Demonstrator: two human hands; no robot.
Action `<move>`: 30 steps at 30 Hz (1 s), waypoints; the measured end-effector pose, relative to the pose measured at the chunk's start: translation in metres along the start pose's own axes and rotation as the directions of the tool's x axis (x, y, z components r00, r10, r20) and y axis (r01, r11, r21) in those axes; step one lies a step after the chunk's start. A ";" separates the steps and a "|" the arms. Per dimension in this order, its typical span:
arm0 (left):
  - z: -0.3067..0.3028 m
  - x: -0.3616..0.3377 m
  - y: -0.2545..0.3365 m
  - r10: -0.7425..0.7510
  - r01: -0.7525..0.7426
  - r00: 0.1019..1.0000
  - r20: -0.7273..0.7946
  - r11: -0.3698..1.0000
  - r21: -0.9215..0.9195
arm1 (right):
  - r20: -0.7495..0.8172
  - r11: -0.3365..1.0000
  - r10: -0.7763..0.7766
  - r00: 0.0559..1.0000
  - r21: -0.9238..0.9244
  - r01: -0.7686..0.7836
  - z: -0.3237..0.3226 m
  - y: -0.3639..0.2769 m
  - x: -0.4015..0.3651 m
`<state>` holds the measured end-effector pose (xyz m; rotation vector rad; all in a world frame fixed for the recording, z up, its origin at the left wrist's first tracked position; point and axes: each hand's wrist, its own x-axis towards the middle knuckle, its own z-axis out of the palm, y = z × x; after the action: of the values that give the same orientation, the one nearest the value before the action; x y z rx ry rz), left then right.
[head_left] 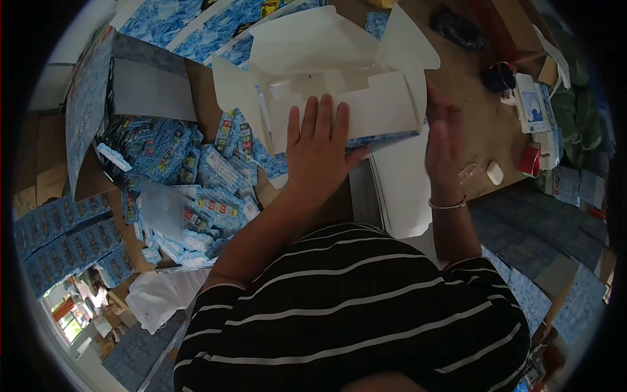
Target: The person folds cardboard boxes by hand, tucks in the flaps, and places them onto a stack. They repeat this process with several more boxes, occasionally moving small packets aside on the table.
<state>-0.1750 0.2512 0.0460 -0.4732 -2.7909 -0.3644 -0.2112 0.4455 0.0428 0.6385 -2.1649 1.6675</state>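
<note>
A carton [297, 42] with a white inside and a blue-patterned outside lies in front of me, its large flaps spread at the far side. My left hand [319, 150] is laid flat on a white panel [382, 101] of this carton, fingers spread and pointing away from me. At the carton's right side, my right hand [445, 140] is held upright on edge with its fingers stretched out, slightly blurred; it wears a bangle at the wrist. Below the carton, white flat sheets [401, 183] lie close to my body.
To the left, an opened blue carton [91, 111] spills a heap of blue-printed packs [222, 189]. Blue printed sheets [160, 23] lie at the back. On the right stand a dark round container [499, 77], a red container [530, 159] and a small white piece [495, 173].
</note>
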 end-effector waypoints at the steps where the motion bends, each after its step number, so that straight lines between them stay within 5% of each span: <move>1: -0.001 0.000 -0.004 0.021 -0.021 1.000 -0.001 1.000 -0.007 | -0.085 0.940 0.148 0.985 0.323 -0.113 -0.011 0.015 0.004; 2: -0.001 0.000 -0.006 0.042 -0.042 0.999 0.001 0.999 -0.014 | -0.118 0.766 0.313 0.942 0.618 -0.177 -0.017 0.027 0.008; 6: -0.005 0.006 -0.008 0.061 -0.063 0.998 -0.027 0.997 -0.046 | -0.110 0.796 0.496 0.861 0.455 -0.400 -0.003 0.041 0.042; 8: -0.005 0.010 -0.003 0.055 -0.054 0.998 0.008 0.993 -0.104 | 0.113 0.870 0.489 0.865 -0.145 -0.472 0.005 0.039 0.048; 9: -0.004 0.010 -0.001 0.054 -0.053 0.999 0.006 0.993 -0.104 | 0.114 0.870 0.488 0.866 -0.145 -0.471 0.011 0.036 0.049; 11: -0.004 0.010 0.002 0.066 -0.060 0.994 0.086 0.996 -0.071 | 0.159 0.660 0.598 0.786 0.460 -0.595 0.026 0.027 0.050; 15: -0.003 0.004 0.005 0.052 -0.051 0.998 0.032 0.998 -0.034 | 0.135 0.699 0.611 0.780 0.370 -0.612 0.034 0.004 0.056; 17: 0.000 0.002 0.003 0.160 -0.165 0.986 -0.054 0.982 -0.096 | 0.162 0.827 0.545 0.823 -0.262 -0.496 0.030 0.004 0.058; 18: -0.004 -0.002 0.000 0.153 -0.157 0.987 -0.052 0.983 -0.090 | 0.170 0.830 0.543 0.822 -0.259 -0.494 0.028 0.009 0.058; 20: -0.020 -0.016 -0.011 0.261 -0.371 0.916 -0.306 0.840 -0.395 | 0.217 0.762 0.644 0.733 -0.260 -0.593 0.026 0.023 0.058; 22: -0.036 -0.025 -0.032 -0.128 -0.101 0.819 -0.560 0.927 -0.360 | 0.201 0.761 0.645 0.737 -0.260 -0.595 0.029 0.016 0.059; 24: -0.030 -0.018 -0.064 -0.762 0.179 0.564 -0.318 0.489 -0.854 | 0.177 0.751 0.655 0.734 -0.263 -0.606 0.031 0.011 0.057; 25: -0.029 -0.012 -0.075 -0.764 0.181 0.561 -0.321 0.491 -0.852 | 0.182 0.751 0.656 0.732 -0.257 -0.609 0.032 0.009 0.058; 26: -0.030 -0.004 -0.085 -0.823 0.164 0.558 0.111 -0.022 -0.986 | 0.186 0.751 0.656 0.731 -0.253 -0.610 0.032 0.008 0.059; 27: -0.031 0.001 -0.091 -0.650 0.146 0.563 0.511 -0.531 -0.835 | 0.191 0.753 0.654 0.732 -0.252 -0.607 0.033 0.008 0.060; 30: -0.028 0.010 -0.092 -0.606 0.258 0.659 0.445 -0.374 -0.891 | 0.208 0.760 0.646 0.735 -0.269 -0.592 0.037 0.005 0.063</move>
<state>-0.2098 0.1619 0.0571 0.6290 -1.4995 -2.6303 -0.2670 0.4017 0.0616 0.0825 -2.9476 1.7014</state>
